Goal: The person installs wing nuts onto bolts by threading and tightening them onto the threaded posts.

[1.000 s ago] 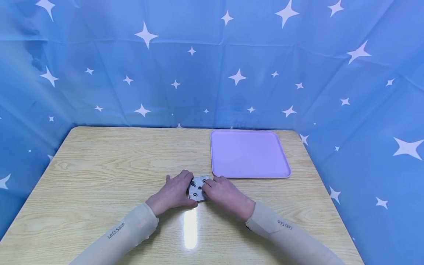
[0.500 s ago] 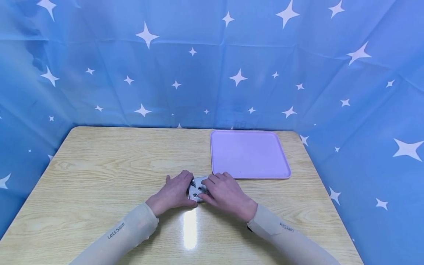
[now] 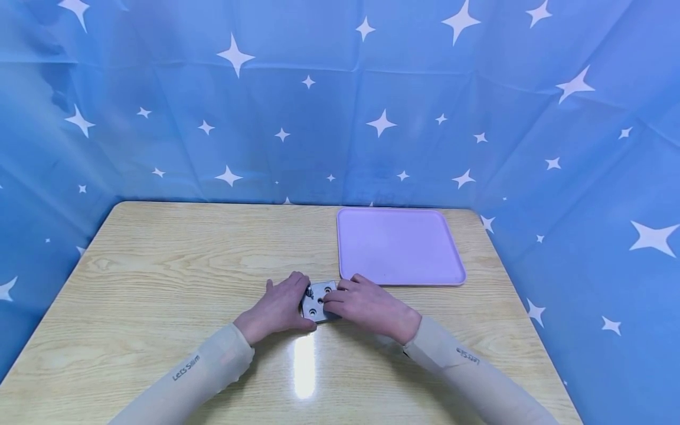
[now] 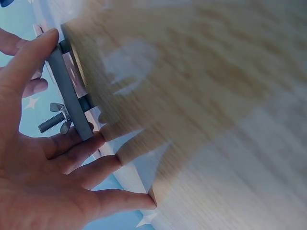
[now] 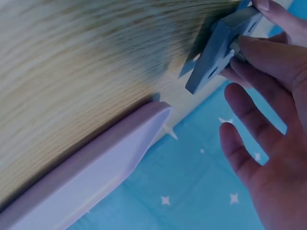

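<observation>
A flat grey metal plate (image 3: 317, 294) with several round holes sits just above the tabletop, propped on short dark feet in the left wrist view. My left hand (image 3: 281, 307) grips it from the left, thumb at the near edge and fingers at the far one. Beside those fingers, a wing nut (image 4: 64, 120) sits on a threaded bolt (image 4: 51, 123) that stands out of the plate. My right hand (image 3: 369, 308) is over the plate's right side. Its thumb and forefinger pinch a small silver fastener (image 5: 235, 45) at the plate's face, mostly hidden by the fingers; its other fingers are spread.
A shallow purple tray (image 3: 401, 245) lies at the back right of the wooden table (image 3: 186, 254), its near left corner close to my right fingers. A blue curtain with white stars (image 3: 319, 106) hangs behind and along both sides.
My right hand swung its thumb out over the plate half a second ago; now the thumb is tucked back beneath and the wrist sits slightly further right. The left hand and plate stay put.
</observation>
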`<move>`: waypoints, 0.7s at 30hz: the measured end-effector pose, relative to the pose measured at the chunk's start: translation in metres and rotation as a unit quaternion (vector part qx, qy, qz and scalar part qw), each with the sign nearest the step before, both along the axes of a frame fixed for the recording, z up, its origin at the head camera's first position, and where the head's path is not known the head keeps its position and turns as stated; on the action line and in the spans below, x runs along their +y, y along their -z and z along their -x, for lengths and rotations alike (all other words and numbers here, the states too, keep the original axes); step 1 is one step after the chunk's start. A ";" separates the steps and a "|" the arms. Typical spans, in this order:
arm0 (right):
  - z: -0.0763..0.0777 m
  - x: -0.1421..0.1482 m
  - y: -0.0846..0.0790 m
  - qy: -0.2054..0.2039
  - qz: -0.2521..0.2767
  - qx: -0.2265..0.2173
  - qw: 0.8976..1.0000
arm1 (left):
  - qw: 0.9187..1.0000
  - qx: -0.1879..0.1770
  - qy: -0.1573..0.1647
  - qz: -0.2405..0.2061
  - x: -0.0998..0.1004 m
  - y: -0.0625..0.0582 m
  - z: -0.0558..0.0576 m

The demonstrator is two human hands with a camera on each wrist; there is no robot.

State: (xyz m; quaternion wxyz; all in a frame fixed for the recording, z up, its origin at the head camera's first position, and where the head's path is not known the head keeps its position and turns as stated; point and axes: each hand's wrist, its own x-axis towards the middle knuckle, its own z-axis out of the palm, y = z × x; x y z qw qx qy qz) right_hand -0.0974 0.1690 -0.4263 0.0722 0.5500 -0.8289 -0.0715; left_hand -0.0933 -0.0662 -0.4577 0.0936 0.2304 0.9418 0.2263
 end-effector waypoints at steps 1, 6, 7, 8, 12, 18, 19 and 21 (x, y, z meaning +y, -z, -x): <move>0.000 -0.001 0.000 0.003 0.000 0.002 1.000 | 1.000 0.000 0.000 0.000 0.000 0.000 0.000; 0.000 -0.004 0.003 0.021 0.007 0.007 1.000 | 1.000 -0.001 0.000 0.006 0.000 0.000 0.000; 0.000 -0.005 0.004 0.025 0.011 0.008 1.000 | 1.000 -0.001 0.000 0.007 0.000 0.000 0.000; 0.000 -0.006 0.005 0.028 0.017 0.011 0.999 | 1.000 0.000 0.000 0.007 0.000 0.000 0.000; -0.001 -0.011 0.011 0.039 0.038 0.024 0.998 | 1.000 0.000 0.000 0.009 0.000 0.000 0.000; -0.005 -0.018 0.021 0.063 0.074 0.032 0.995 | 1.000 0.004 0.001 0.009 0.000 0.001 0.000; -0.006 -0.020 0.023 0.070 0.085 0.031 0.993 | 1.000 0.004 0.001 0.009 0.000 0.001 0.000; -0.008 -0.022 0.025 0.084 0.110 0.029 0.990 | 1.000 0.004 0.001 0.008 0.000 0.001 0.000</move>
